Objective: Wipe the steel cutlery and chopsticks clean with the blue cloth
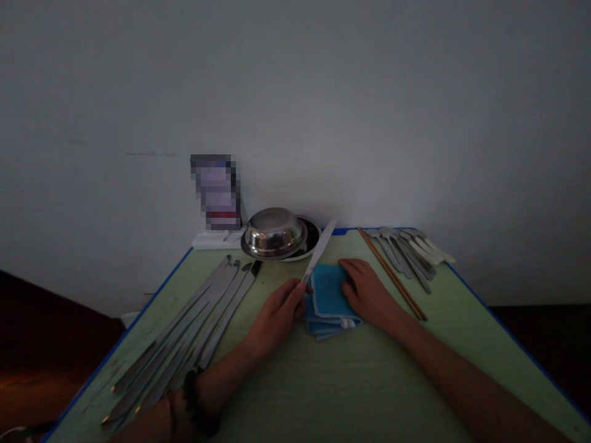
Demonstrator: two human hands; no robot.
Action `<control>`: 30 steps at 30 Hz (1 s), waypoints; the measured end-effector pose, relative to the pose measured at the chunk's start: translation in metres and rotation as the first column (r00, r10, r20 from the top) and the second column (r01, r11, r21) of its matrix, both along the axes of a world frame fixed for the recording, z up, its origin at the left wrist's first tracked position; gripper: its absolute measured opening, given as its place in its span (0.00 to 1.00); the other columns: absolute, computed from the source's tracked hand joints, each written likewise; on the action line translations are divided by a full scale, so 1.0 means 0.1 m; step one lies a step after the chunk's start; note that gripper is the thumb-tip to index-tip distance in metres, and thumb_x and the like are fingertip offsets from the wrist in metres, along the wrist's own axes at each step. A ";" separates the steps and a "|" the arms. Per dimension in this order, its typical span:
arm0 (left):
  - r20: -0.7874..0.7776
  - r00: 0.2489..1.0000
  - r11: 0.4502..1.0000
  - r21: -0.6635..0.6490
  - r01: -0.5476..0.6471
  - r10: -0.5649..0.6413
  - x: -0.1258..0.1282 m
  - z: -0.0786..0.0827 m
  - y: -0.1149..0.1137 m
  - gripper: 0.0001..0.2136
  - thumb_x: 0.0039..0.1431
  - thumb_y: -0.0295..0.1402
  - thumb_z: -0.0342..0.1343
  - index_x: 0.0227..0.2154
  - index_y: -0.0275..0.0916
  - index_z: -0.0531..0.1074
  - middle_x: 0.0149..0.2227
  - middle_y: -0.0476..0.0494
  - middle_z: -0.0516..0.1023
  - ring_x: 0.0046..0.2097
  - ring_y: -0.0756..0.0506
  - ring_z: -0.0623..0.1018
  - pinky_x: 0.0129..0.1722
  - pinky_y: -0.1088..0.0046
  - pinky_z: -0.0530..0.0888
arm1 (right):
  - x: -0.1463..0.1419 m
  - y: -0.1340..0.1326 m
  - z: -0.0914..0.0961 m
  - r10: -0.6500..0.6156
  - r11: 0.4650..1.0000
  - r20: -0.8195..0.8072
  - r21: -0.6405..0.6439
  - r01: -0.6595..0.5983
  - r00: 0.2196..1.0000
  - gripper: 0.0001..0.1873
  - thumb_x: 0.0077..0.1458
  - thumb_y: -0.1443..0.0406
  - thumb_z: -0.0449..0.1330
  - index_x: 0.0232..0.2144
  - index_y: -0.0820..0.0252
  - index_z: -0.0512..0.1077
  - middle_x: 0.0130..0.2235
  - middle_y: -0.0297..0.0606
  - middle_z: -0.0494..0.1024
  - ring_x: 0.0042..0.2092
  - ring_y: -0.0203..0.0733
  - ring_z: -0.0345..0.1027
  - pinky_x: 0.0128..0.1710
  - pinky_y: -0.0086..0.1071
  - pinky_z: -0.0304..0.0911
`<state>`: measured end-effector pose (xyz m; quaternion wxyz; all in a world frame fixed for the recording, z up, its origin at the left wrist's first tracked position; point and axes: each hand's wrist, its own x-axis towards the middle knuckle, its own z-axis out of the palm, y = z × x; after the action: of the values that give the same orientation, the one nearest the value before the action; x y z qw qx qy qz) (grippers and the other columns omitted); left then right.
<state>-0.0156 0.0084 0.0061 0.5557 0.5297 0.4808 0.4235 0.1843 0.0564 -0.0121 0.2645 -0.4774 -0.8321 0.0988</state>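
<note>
My left hand is closed around the handle of a table knife, whose blade points up and away to the right, toward the bowls. My right hand lies on the right side of a folded blue cloth, fingers curled over its edge and pressing it to the green table. The knife's lower part rests against the cloth's upper left corner.
Several knives lie in a row at the left. An upturned steel bowl on a dark dish stands at the back. Brown chopsticks and several spoons lie at the back right. A white wall rises behind.
</note>
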 end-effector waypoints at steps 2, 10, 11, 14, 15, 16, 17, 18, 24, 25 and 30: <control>0.037 0.999 1.000 -0.015 -0.004 0.004 0.00 -0.01 0.00 0.13 0.59 0.42 0.46 0.32 0.38 0.65 0.18 0.58 0.55 0.19 0.54 0.56 0.18 0.79 0.54 | 0.00 0.00 0.01 0.007 1.000 0.002 0.005 -0.007 1.000 0.19 0.54 0.65 0.51 0.47 0.68 0.64 0.50 0.49 0.68 0.53 0.47 0.58 0.56 0.43 0.53; 0.076 0.997 0.999 -0.025 -0.029 0.031 0.00 0.01 0.01 0.12 0.58 0.41 0.46 0.31 0.37 0.65 0.17 0.59 0.54 0.19 0.55 0.55 0.17 0.81 0.54 | 0.02 -0.02 0.15 -0.004 0.996 -0.023 0.085 0.006 1.000 0.07 0.57 0.64 0.50 0.29 0.59 0.64 0.33 0.40 0.68 0.35 0.40 0.62 0.38 0.35 0.60; 0.072 0.997 0.999 -0.021 -0.033 0.034 0.01 0.01 0.00 0.12 0.58 0.41 0.46 0.31 0.37 0.65 0.17 0.59 0.54 0.19 0.55 0.55 0.17 0.81 0.54 | 0.03 -0.01 0.16 -0.036 0.995 -0.025 0.095 0.038 0.999 0.09 0.57 0.64 0.49 0.27 0.59 0.63 0.31 0.39 0.67 0.34 0.40 0.61 0.36 0.34 0.59; 0.064 0.998 1.000 0.005 -0.027 0.027 0.01 0.02 0.00 0.11 0.58 0.40 0.46 0.30 0.37 0.66 0.16 0.59 0.55 0.18 0.55 0.54 0.17 0.81 0.54 | 0.08 0.03 0.18 -0.154 0.983 -0.177 0.069 0.168 0.972 0.11 0.57 0.63 0.49 0.24 0.59 0.61 0.27 0.36 0.66 0.30 0.38 0.60 0.32 0.32 0.56; 0.064 0.998 1.000 0.012 -0.027 0.026 0.01 0.02 0.00 0.11 0.58 0.40 0.46 0.30 0.37 0.65 0.16 0.59 0.55 0.18 0.55 0.54 0.17 0.80 0.54 | 0.11 0.05 0.20 -0.196 0.976 -0.252 0.041 0.212 0.948 0.11 0.57 0.61 0.48 0.24 0.59 0.60 0.26 0.34 0.65 0.29 0.37 0.60 0.30 0.32 0.55; 0.066 0.997 0.999 0.017 -0.029 0.028 0.01 0.02 0.00 0.11 0.58 0.40 0.46 0.29 0.37 0.65 0.16 0.59 0.55 0.18 0.55 0.54 0.17 0.81 0.54 | 0.14 0.07 0.22 -0.228 0.970 -0.308 0.005 0.242 0.924 0.12 0.57 0.60 0.48 0.23 0.58 0.60 0.24 0.33 0.64 0.27 0.37 0.59 0.29 0.31 0.53; 0.066 0.997 0.999 0.022 -0.034 0.032 0.01 0.02 0.00 0.11 0.58 0.40 0.46 0.28 0.37 0.64 0.16 0.59 0.55 0.18 0.55 0.54 0.17 0.81 0.54 | 0.16 0.09 0.26 -0.246 0.968 -0.338 -0.033 0.250 0.908 0.13 0.57 0.59 0.48 0.23 0.58 0.60 0.23 0.31 0.63 0.26 0.36 0.58 0.27 0.30 0.52; 0.062 0.997 0.999 0.023 -0.038 0.036 0.00 0.02 0.00 0.11 0.58 0.40 0.46 0.28 0.38 0.64 0.16 0.59 0.55 0.18 0.55 0.55 0.17 0.81 0.54 | 0.19 0.11 0.30 -0.250 0.968 -0.342 -0.067 0.242 0.906 0.14 0.57 0.59 0.48 0.22 0.58 0.60 0.21 0.30 0.63 0.25 0.36 0.58 0.26 0.30 0.51; 0.052 0.998 0.999 0.008 -0.040 0.039 0.00 0.01 0.01 0.11 0.58 0.40 0.46 0.27 0.38 0.63 0.16 0.59 0.56 0.18 0.55 0.55 0.17 0.82 0.54 | 0.19 0.34 0.72 -0.101 0.992 -0.181 -0.094 0.085 0.978 0.15 0.56 0.60 0.48 0.19 0.58 0.60 0.20 0.29 0.62 0.24 0.34 0.56 0.26 0.30 0.47; 0.063 0.997 0.999 0.002 -0.044 0.043 0.00 0.01 0.01 0.11 0.58 0.40 0.46 0.27 0.38 0.63 0.16 0.59 0.56 0.18 0.55 0.55 0.17 0.82 0.54 | 0.18 0.40 0.78 -0.087 0.994 -0.154 -0.078 0.076 0.984 0.15 0.55 0.60 0.48 0.19 0.58 0.59 0.20 0.29 0.61 0.24 0.34 0.56 0.26 0.30 0.47; 0.059 0.997 0.999 0.004 -0.043 0.043 -0.01 0.00 0.01 0.09 0.58 0.38 0.44 0.27 0.38 0.62 0.16 0.59 0.56 0.17 0.55 0.56 0.16 0.81 0.55 | 0.20 0.73 0.88 -0.391 0.914 -0.165 0.045 0.403 0.906 0.16 0.53 0.59 0.52 0.17 0.58 0.58 0.21 0.31 0.61 0.25 0.36 0.54 0.28 0.32 0.46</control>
<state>-0.0162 0.0094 0.0062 0.5592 0.5079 0.4744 0.4520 0.2042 0.1290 0.0757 0.3601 -0.6171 -0.6981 0.0467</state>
